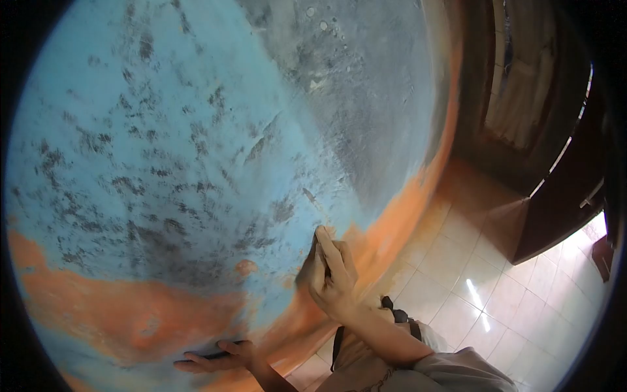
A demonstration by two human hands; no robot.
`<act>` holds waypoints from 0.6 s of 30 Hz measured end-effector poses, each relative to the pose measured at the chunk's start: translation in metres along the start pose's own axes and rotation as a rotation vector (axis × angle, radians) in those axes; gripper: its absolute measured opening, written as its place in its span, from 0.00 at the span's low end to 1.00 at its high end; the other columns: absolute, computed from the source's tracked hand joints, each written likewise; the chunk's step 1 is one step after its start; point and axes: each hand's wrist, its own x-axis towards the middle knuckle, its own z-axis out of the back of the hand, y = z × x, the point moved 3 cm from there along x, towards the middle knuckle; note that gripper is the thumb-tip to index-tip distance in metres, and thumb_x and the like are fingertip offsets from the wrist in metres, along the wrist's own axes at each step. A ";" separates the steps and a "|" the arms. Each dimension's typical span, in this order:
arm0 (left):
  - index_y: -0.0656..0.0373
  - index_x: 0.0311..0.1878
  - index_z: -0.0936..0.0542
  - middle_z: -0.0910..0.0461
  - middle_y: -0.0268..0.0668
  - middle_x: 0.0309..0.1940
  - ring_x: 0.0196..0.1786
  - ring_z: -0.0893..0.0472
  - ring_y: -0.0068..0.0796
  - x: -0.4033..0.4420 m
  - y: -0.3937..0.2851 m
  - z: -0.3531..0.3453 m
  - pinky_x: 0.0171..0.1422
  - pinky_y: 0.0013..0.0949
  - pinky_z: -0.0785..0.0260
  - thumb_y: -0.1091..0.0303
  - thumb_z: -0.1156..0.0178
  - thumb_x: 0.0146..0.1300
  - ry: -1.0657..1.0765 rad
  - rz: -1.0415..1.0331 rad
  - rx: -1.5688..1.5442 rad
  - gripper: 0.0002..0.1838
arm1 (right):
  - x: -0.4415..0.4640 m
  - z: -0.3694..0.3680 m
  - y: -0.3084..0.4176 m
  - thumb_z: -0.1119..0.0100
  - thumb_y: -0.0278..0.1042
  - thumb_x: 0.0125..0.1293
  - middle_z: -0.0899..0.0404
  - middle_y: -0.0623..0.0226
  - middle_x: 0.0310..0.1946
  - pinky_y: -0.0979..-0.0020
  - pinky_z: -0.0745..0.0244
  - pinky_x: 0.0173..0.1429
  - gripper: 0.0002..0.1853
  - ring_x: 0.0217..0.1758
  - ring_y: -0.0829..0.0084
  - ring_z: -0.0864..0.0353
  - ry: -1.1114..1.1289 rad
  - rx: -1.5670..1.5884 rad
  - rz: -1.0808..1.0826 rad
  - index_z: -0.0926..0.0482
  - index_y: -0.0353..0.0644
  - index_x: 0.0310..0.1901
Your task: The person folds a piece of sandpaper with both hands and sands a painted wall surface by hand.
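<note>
My right hand (333,271) is up against a painted wall (196,124) with its fingers pinched together. A slim paintbrush (311,197) seems to stick out from the fingertips, its dark tip on the blue paint; most of its handle is hidden in the hand. Lower and to the left, my left hand (219,359) has its thumb and fingers around a dark flat object (219,351), too shadowed to name. The wall carries blue paint with dark scuffs, a grey area at upper right and orange patches below.
Beyond the wall's right edge lies a light tiled floor (457,281) with bright reflections. Dark brown wooden furniture or a door (555,215) stands at the right. My clothed body and a black strap (338,346) show at the bottom.
</note>
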 end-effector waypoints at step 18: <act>0.61 0.75 0.43 0.57 0.56 0.78 0.79 0.53 0.57 0.001 0.000 -0.003 0.77 0.62 0.54 0.45 0.56 0.75 -0.015 -0.009 -0.045 0.36 | -0.006 0.000 -0.002 0.45 0.08 0.60 0.24 0.57 0.33 0.77 0.31 0.32 0.25 0.30 0.71 0.27 0.089 -0.020 -0.003 0.23 0.32 0.60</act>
